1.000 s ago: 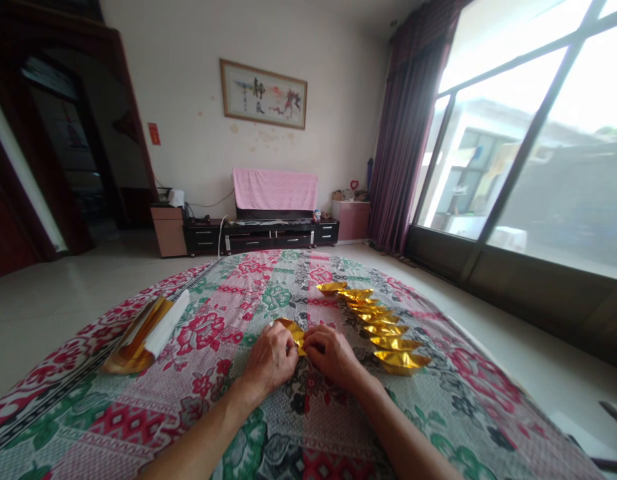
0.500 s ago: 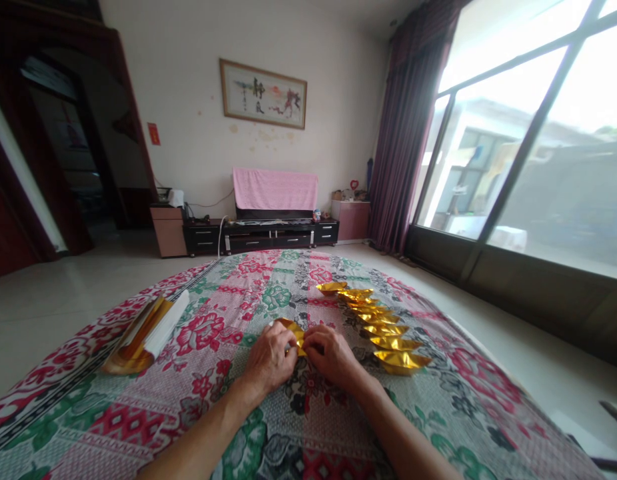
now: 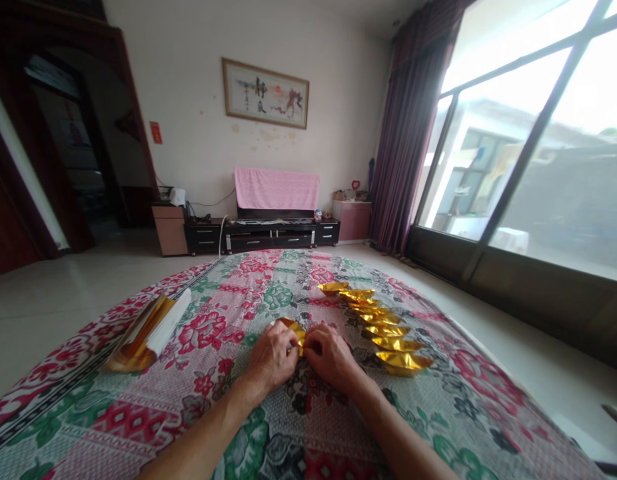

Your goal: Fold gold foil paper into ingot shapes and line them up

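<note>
Between my two hands, low over the patterned tablecloth [image 3: 208,363], is a piece of gold foil paper [image 3: 294,327]. My left hand [image 3: 273,355] has its fingers curled on the left side of the foil. On the other side, my right hand [image 3: 330,353] pinches the right edge with bent fingers. My hands cover much of the foil, so its full shape is hidden. To the right, several folded gold paper ingots [image 3: 404,362] stand in a slanting row, boat-shaped with pointed ends.
A loose stack of gold and white paper sheets [image 3: 143,333] lies at the left of the table. Beyond the table stands a low black cabinet [image 3: 268,239] with a pink cloth [image 3: 277,189] above it. A large window [image 3: 553,147] is at the right.
My hands stay almost in place on the gold foil paper, with only a slight shift of the right fingers. The whole view has moved a little.
</note>
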